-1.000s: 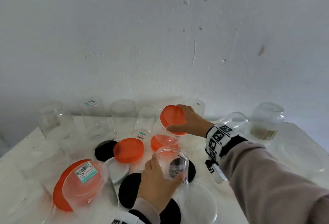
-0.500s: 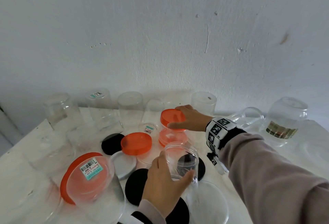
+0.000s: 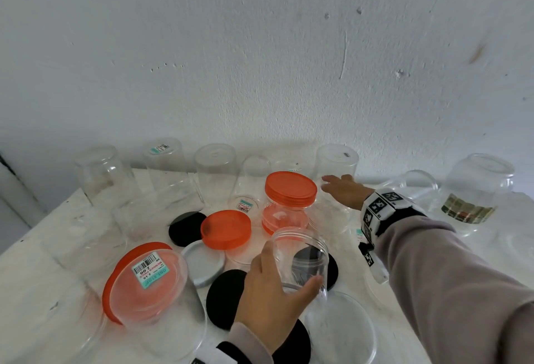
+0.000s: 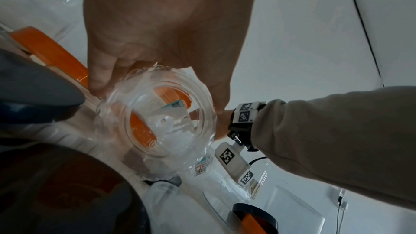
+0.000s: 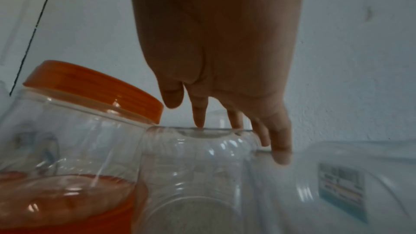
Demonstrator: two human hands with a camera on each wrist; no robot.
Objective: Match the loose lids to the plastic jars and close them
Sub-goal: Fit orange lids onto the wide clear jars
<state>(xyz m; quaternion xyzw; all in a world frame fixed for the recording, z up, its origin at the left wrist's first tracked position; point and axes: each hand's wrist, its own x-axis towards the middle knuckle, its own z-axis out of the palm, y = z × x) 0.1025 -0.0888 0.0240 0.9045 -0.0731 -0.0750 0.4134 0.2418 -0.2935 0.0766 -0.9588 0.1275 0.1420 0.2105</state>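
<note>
My left hand grips a small clear open jar upright at the table's front centre; the left wrist view looks at it end-on. Behind it stands a clear jar with an orange lid on top. My right hand is just right of that lid, fingers stretched out. In the right wrist view its fingertips touch the top of an upturned clear jar, beside the orange lid. A loose orange lid lies left of the lidded jar.
Loose lids lie round my left hand: a grey one, black ones, a clear one. A big orange-lidded jar lies front left. Several upturned clear jars line the wall; a labelled jar sits far right.
My right hand has let go of the orange lid, left on its jar, and moved right onto the neighbouring upturned jar. My left hand keeps its grip.
</note>
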